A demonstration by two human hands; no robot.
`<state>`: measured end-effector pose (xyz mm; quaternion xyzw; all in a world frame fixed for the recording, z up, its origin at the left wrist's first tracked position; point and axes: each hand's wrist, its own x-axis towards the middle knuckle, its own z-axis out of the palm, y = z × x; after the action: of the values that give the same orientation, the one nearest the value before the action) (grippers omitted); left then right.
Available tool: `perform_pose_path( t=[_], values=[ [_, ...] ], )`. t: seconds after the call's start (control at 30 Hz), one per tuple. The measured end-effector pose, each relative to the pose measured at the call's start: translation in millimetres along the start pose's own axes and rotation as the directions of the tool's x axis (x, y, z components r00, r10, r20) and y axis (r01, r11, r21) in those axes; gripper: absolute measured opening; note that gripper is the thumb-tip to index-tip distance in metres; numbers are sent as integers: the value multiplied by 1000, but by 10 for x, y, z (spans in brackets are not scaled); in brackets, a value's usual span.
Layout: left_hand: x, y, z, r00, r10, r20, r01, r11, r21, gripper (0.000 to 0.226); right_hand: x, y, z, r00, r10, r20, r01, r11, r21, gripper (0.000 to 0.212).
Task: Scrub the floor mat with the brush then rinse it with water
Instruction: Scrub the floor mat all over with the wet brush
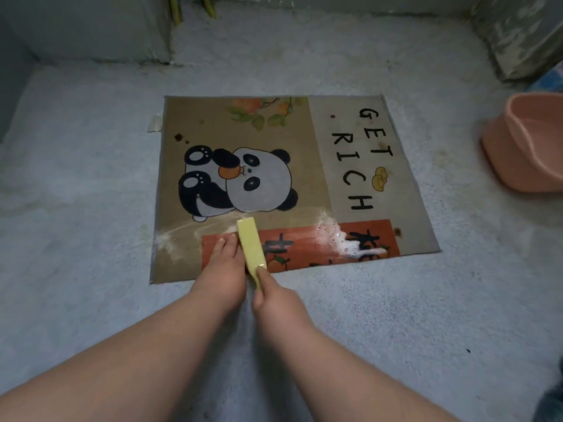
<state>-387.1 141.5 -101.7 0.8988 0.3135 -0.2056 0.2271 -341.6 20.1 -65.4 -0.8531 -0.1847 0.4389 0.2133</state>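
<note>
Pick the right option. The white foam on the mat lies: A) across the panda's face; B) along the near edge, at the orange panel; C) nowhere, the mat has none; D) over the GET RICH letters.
B: the foam streaks the near part of the mat, over the orange panel and beside the yellow brush.

Two forearms are seen, the left forearm (146, 357) and the right forearm (341, 360), and both are left bare all the way to the lower edge of the view. The left hand (221, 269) and the right hand (274, 296) are likewise uncovered. Short, plain nails can be made out on the left fingers (226, 247). A patch of dark blue cloth (553, 400) is caught at the lower right edge; whether it is worn cannot be told.
</note>
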Motion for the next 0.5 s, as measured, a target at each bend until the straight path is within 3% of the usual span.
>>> perform_pose_path(
  t=[0.07, 0.23, 0.3, 0.4, 0.5],
  values=[
    [-19, -9, -20, 1000, 10, 13, -11, 1000, 19, 67, 2, 238, -249, 999, 52, -4, -52, 998, 30, 47],
    [-70, 123, -11, 998, -55, 16, 55, 998, -11, 65, 55, 849, -951, 923, 266, -278, -240, 963, 122, 47],
    [-50, 225, 10, 997, -71, 19, 72, 997, -33, 63, 60, 586, -736, 948, 244, -206, -217, 965, 145, 45],
    [42, 436, 71, 998, 23, 55, -25, 999, 35, 68, 56, 269, -246, 996, 82, -37, -79, 993, 91, 49],
    [95, 587, 82, 995, 36, 91, -41, 998, 45, 68, 103, 492, -447, 994, 54, -90, -57, 998, -37, 49]
  ],
)
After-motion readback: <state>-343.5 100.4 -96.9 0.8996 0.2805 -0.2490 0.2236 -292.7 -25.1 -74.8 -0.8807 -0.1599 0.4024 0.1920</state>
